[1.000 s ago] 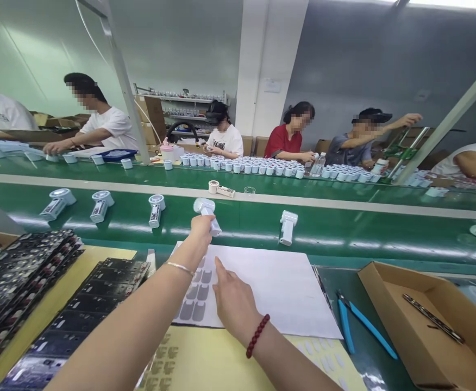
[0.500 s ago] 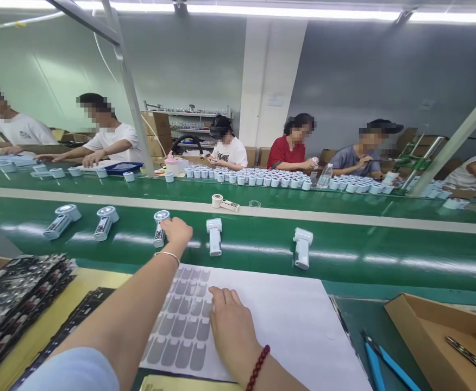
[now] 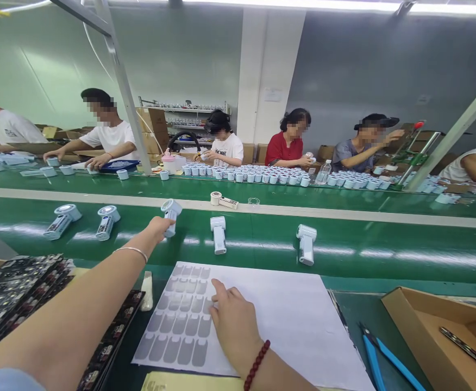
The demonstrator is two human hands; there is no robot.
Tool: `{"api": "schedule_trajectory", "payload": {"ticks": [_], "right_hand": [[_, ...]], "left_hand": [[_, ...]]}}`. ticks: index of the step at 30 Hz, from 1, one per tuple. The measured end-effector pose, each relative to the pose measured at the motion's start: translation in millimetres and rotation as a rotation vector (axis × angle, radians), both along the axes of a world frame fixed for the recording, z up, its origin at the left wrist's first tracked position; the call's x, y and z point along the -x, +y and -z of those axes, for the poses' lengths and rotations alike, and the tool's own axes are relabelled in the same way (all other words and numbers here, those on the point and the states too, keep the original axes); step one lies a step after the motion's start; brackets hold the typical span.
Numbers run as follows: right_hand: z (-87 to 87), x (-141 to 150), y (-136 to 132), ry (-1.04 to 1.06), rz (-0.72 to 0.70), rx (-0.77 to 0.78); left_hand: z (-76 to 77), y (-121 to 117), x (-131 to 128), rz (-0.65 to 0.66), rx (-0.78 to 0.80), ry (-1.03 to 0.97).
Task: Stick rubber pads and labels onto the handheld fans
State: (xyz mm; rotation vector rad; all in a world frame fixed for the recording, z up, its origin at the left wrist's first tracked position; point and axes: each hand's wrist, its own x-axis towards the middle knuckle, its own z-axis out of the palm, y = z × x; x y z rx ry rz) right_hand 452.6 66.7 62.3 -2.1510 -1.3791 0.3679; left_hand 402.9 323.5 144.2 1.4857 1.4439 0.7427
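Housing, pale blue-white plastic, round-headed with a straight handle [image 3: 171,209]: above the green conveyor belt or on it, which cannot be told; its head shows against the pale strip [image 3: 344,213] along the belt's far side. Left hand [image 3: 159,228], silver bangle at the wrist: thumb and fingers closed narrow about the handle. Right hand [image 3: 238,315], dark-red bead bracelet at the wrist: palm down at the white paper sheet [image 3: 290,326], fingers loosely parted, fingertips just beside the rows of grey rounded stickers [image 3: 185,347].

Edges and room: two like housings, left pair [image 3: 85,221], stand to the left of the held one; two more, right pair [image 3: 219,236], lie to its right, a broad stretch of green conveyor belt [image 3: 262,244] between them. The sheet's far edge lies near the belt; its right edge slants towards blue-handled cutters [image 3: 396,365], beyond which stands an open brown cardboard tray [image 3: 399,309]. Stacked black printed panels [image 3: 13,298] lie beneath and left of the left forearm.

Writing: dark print on a co-worker's white T-shirt [image 3: 226,146] and a paper notice on the pillar [image 3: 272,94], both too blurred to read.
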Motion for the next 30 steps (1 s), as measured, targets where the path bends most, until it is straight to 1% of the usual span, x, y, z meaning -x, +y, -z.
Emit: {"api": "schedule_trajectory", "payload": {"ticks": [3,5,7,8,10,11,12,14,15,16,18,19,21,23,26,30], "right_hand": [[-0.6,-3,2,0.163,0.072,-0.093],[-0.2,-4,2,0.285,0.118,-0.158],[-1.7,-3,-2,0.400,0.139,-0.231],[-3.6,-2,-6,0.452,0.140,-0.268],[-9.3,0,-18,0.538,0.130,-0.332],[-12.8,0,-27,0.581,0.125,-0.359],[-16.3,1,-36,0.636,0.122,-0.390],[-22.6,3,-57,0.777,0.126,-0.477],[-24.9,6,-68,0.856,0.127,-0.532],[-26.7,9,-79,0.933,0.131,-0.590],[-28.6,18,-98,1.057,0.137,-0.685],[-28.8,25,-105,1.108,0.141,-0.717],[-28.7,41,-117,1.180,0.145,-0.747],[-28.7,57,-122,1.192,0.124,-0.730],[-31.3,77,-121,1.153,0.080,-0.686],[-39.2,92,-115,1.113,0.061,-0.620]], "left_hand": [[-30.1,-30,-6,0.097,0.068,-0.300],[-53.6,-57,-1,0.167,0.099,-0.470],[-75.3,-90,12,0.240,0.132,-0.600],[-83.8,-108,22,0.271,0.153,-0.647],[-93.1,-146,46,0.314,0.231,-0.697],[-93.2,-165,58,0.316,0.309,-0.737],[-90.1,-184,71,0.268,0.377,-0.733],[-75.4,-220,93,0.100,0.480,-0.683],[-64.9,-236,101,0.019,0.533,-0.653],[-53.2,-249,109,-0.030,0.604,-0.631],[-29.3,-270,117,-0.094,0.726,-0.642],[-18.6,-276,119,-0.119,0.774,-0.673],[-2.0,-281,117,-0.190,0.828,-0.784],[6.9,-280,112,-0.270,0.877,-0.909],[9.3,-277,105,-0.335,0.953,-1.006],[7.0,-281,104,-0.326,0.977,-1.006]]}}
